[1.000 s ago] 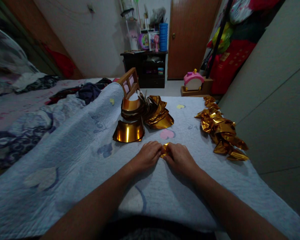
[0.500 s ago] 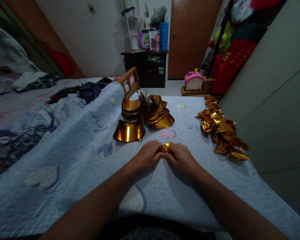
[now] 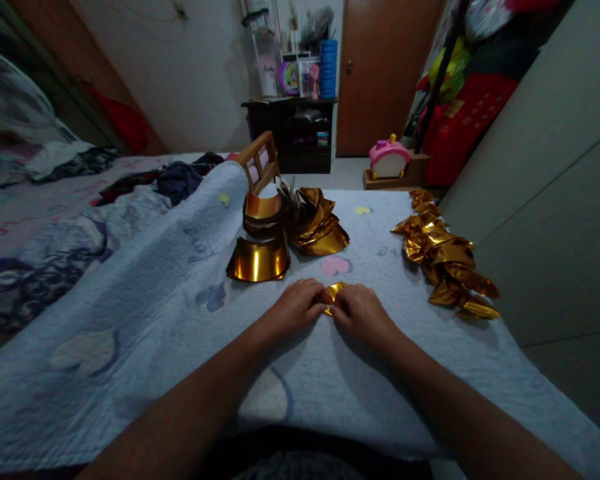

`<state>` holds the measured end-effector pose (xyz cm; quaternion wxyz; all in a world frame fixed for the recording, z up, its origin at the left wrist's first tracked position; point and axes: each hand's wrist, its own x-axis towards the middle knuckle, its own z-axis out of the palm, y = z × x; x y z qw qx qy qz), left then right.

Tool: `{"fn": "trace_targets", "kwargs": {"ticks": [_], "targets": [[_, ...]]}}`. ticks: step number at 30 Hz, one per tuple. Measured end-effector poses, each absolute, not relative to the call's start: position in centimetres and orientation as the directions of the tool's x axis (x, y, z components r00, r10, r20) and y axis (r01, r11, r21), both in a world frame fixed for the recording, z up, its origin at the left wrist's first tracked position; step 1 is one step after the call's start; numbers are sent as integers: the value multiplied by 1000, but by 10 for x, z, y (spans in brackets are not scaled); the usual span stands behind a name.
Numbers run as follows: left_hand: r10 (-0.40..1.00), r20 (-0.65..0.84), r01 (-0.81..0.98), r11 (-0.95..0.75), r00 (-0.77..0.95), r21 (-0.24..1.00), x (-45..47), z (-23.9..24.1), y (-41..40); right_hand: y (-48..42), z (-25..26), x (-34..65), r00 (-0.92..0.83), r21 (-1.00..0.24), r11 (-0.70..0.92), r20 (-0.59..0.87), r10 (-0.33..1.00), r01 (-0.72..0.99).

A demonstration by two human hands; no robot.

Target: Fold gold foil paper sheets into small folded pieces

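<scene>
Along the right edge of the blue quilted cloth [image 3: 380,267], a row of crumpled, folded gold foil pieces [image 3: 447,257] runs from the far corner toward the viewer, its nearest pieces lying close to that edge. Just past it rises a pale panel [image 3: 545,227], so the side room there is narrow. Toward the left of the far edge, near a wooden chair back [image 3: 257,145], sit the gold foil sheets: a curved stack [image 3: 263,210], a fanned bundle [image 3: 323,241] touching its right side, and a smaller stack [image 3: 257,261] in front. Between these sheets and the folded row, a broad strip of cloth printed with a pink heart [image 3: 336,266] and a yellow heart [image 3: 363,210] lies open to the far edge; more open cloth stretches left and toward the near edge.

Both hands rest midway across, nearer the near edge than the sheets are. The left hand [image 3: 299,308] is curled, thumb and fingers pinching the left end of a small gold foil piece [image 3: 337,289]. The right hand [image 3: 364,310], equally curled, pinches its right end, the thumbs close together; the fingertips are partly hidden.
</scene>
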<state>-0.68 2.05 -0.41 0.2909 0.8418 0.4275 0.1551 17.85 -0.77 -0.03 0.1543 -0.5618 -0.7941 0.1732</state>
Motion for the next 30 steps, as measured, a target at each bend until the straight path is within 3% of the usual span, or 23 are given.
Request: {"fn": "trace_targets", "kwargs": {"ticks": [30], "targets": [[817, 8, 671, -480, 577, 565, -3, 1, 14, -9, -4, 177, -247, -448, 240, 43, 968, 861]]}}
